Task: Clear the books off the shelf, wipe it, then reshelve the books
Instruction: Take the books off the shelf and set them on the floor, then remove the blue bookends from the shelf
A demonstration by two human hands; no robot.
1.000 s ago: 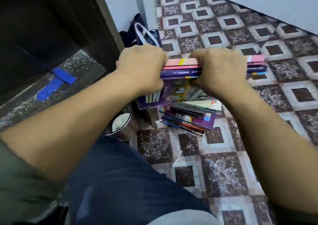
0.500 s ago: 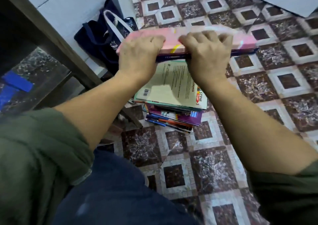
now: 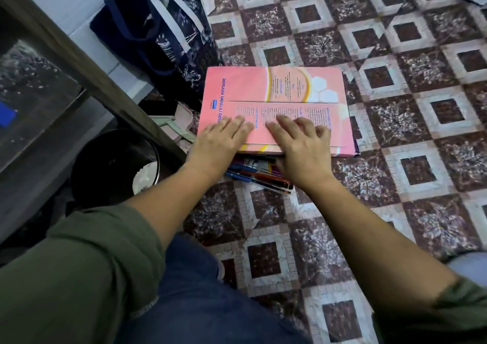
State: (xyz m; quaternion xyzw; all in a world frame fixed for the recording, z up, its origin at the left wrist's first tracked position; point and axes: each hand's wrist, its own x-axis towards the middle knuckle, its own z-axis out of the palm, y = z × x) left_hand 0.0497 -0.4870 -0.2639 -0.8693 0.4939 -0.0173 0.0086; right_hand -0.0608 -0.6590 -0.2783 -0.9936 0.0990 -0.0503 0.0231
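A large pink book lies flat on top of a stack of books on the patterned floor. My left hand rests flat on the pink cover near its front left edge, fingers straight. Beside it my right hand lies palm down on the same cover, fingers spread. Spines of blue, red and purple books stick out below the pink one. The dark shelf is at the left, its speckled board showing a strip of blue tape.
A dark blue tote bag leans against the wall behind the stack. A black bin stands under the shelf edge, with pink sandals beside it. My blue-trousered knee fills the front. Tiled floor spreads to the right.
Both hands lowered the pink books they were gripping onto the floor stack and let go. They now lie flat on the top cover.
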